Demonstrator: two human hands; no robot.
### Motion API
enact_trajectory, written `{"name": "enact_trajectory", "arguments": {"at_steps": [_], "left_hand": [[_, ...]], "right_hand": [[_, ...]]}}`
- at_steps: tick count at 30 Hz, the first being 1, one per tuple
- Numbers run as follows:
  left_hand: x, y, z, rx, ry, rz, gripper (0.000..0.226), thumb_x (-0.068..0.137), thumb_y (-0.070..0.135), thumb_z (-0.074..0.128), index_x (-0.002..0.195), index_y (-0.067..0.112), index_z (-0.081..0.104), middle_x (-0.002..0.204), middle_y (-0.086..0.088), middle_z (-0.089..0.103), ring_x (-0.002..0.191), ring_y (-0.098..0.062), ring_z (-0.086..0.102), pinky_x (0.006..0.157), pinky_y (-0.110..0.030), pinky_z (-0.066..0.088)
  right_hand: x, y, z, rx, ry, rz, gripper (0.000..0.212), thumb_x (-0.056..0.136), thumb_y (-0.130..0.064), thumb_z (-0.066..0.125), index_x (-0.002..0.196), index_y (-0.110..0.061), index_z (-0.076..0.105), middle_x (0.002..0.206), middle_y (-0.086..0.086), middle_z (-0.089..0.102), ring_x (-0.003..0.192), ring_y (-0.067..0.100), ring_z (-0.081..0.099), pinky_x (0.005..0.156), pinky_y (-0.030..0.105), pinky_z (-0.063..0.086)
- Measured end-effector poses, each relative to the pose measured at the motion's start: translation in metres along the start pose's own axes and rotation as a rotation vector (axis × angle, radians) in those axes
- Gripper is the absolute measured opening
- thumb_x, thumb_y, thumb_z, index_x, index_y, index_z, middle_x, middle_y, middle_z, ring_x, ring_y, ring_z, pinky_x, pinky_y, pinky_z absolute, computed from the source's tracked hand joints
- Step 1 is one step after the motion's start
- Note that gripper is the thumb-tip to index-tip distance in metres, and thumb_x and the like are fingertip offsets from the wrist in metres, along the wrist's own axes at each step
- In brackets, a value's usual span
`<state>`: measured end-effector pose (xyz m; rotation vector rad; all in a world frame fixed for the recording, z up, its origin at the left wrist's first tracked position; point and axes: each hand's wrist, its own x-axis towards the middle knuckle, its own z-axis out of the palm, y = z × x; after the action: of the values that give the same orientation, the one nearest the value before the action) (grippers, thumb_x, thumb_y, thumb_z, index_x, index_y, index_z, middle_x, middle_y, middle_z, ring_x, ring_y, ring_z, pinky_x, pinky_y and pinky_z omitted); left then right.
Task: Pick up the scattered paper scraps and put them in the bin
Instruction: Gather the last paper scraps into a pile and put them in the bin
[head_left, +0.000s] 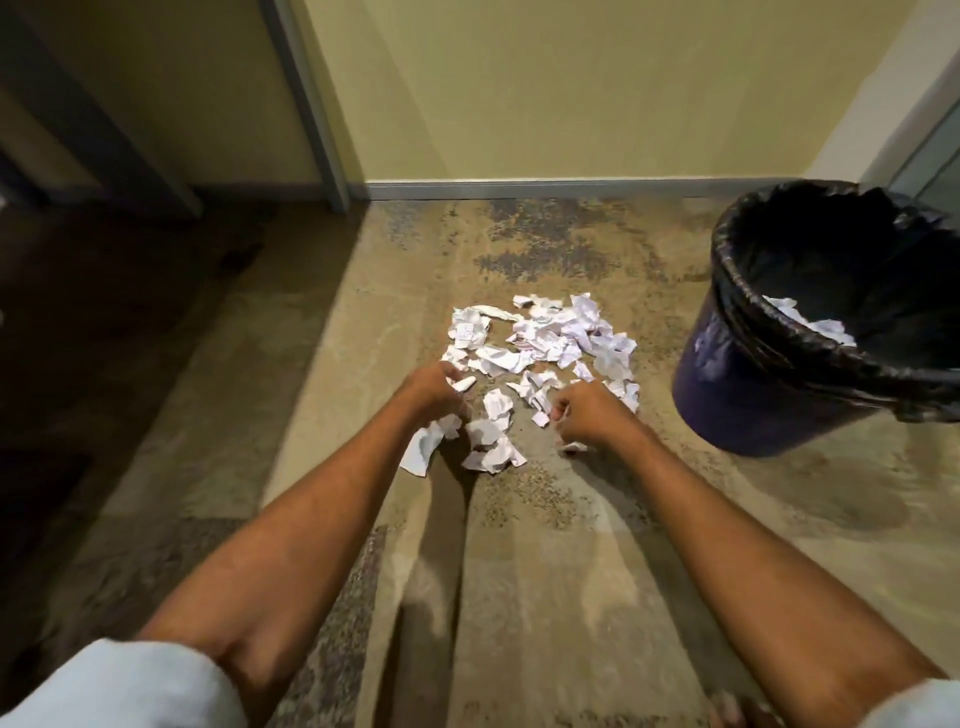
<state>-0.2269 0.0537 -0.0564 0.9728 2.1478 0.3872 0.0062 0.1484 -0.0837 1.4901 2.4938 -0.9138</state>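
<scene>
Mottled carpet (545, 519) under paper scraps (550, 338), bin (727, 395) beside.

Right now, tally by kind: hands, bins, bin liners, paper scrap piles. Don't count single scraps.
Hands: 2, the left hand and the right hand, both down among the scraps
Bins: 1, the dark bin on the right, some paper already inside
Bin liners: 1, the black liner folded over its rim
Paper scrap piles: 1, the white pile on the floor
Total: 5
</scene>
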Motion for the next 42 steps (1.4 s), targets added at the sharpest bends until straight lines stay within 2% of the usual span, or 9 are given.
{"name": "enact_trajectory", "arguments": {"at_steps": [5,10,17,21,24,26,32,37,42], "left_hand": [[-0.007,-0.019,0.025,0.362,-0.051,-0.005,0.086,0.083,0.040,0.087,0.157,0.029,0.045,0.158,-0.013,0.045,0.149,-0.037,0.031,0.118,-0.041,0.032],[0.001,-0.039,0.042,0.362,-0.003,0.047,0.075,0.082,0.034,0.087,0.149,0.034,0.054,0.159,-0.011,0.041,0.149,-0.036,0.027,0.118,-0.045,0.031],[-0.001,-0.061,0.049,0.257,0.179,0.051,0.040,0.090,0.009,0.070,0.126,0.026,0.070,0.141,-0.013,0.047,0.132,-0.037,0.045,0.098,-0.045,0.053],[0.004,-0.074,0.049,0.214,0.271,0.083,0.028,0.086,0.003,0.073,0.111,0.017,0.078,0.128,-0.012,0.058,0.116,-0.033,0.060,0.086,-0.036,0.056],[0.005,-0.078,0.047,0.118,0.309,0.065,0.020,0.086,-0.002,0.075,0.101,0.009,0.081,0.113,-0.012,0.067,0.095,-0.029,0.068,0.076,-0.039,0.063],[0.007,-0.080,0.044,0.070,0.309,0.029,0.023,0.081,-0.007,0.077,0.097,0.008,0.081,0.105,-0.012,0.073,0.089,-0.027,0.068,0.071,-0.035,0.059],[0.027,-0.070,0.029,-0.073,0.398,0.018,0.032,0.084,-0.013,0.066,0.092,0.015,0.078,0.100,-0.007,0.071,0.079,-0.023,0.070,0.060,-0.033,0.058],[0.048,-0.063,0.017,-0.057,0.422,0.067,0.036,0.084,-0.010,0.070,0.103,0.019,0.078,0.117,-0.007,0.066,0.084,-0.026,0.072,0.063,-0.035,0.061],[0.062,-0.061,0.019,0.038,0.415,0.093,0.034,0.089,0.003,0.078,0.119,0.019,0.074,0.122,-0.007,0.063,0.095,-0.024,0.070,0.070,-0.035,0.059]], "right_hand": [[-0.012,0.021,0.025,-0.191,0.019,0.001,0.025,0.083,0.005,0.069,0.082,-0.016,0.056,0.087,0.004,0.063,0.083,0.023,0.067,0.062,0.041,0.052],[-0.003,0.016,0.038,-0.063,0.046,-0.008,0.023,0.090,0.010,0.059,0.078,-0.009,0.061,0.083,0.007,0.063,0.081,0.027,0.071,0.057,0.031,0.045],[0.002,-0.029,0.048,0.190,0.072,-0.124,0.017,0.089,-0.004,0.073,0.083,-0.015,0.063,0.088,0.003,0.070,0.085,0.020,0.071,0.080,0.045,0.063],[0.011,-0.051,0.056,0.048,-0.015,-0.108,0.074,0.061,-0.051,0.098,0.112,-0.028,0.049,0.122,-0.004,0.051,0.105,0.019,0.060,0.084,0.045,0.057],[0.014,-0.060,0.064,-0.123,-0.123,-0.111,0.137,0.050,-0.056,0.102,0.157,-0.028,0.021,0.162,0.011,0.023,0.144,0.036,0.040,0.107,0.055,0.049],[0.015,-0.065,0.069,-0.179,-0.153,-0.112,0.151,0.053,-0.052,0.103,0.166,-0.028,0.005,0.172,0.013,0.004,0.156,0.041,0.022,0.116,0.059,0.042],[0.027,-0.072,0.085,-0.129,-0.066,-0.132,0.090,0.070,-0.040,0.097,0.144,-0.025,0.047,0.166,0.012,0.024,0.149,0.038,0.035,0.110,0.054,0.049],[0.026,-0.075,0.092,-0.014,0.073,-0.185,0.038,0.087,-0.025,0.085,0.114,-0.026,0.059,0.130,0.000,0.049,0.115,0.024,0.058,0.081,0.034,0.048],[0.025,-0.070,0.098,0.050,0.141,-0.200,0.029,0.088,-0.014,0.082,0.103,-0.028,0.061,0.112,-0.006,0.052,0.099,0.017,0.058,0.073,0.032,0.047]]}}
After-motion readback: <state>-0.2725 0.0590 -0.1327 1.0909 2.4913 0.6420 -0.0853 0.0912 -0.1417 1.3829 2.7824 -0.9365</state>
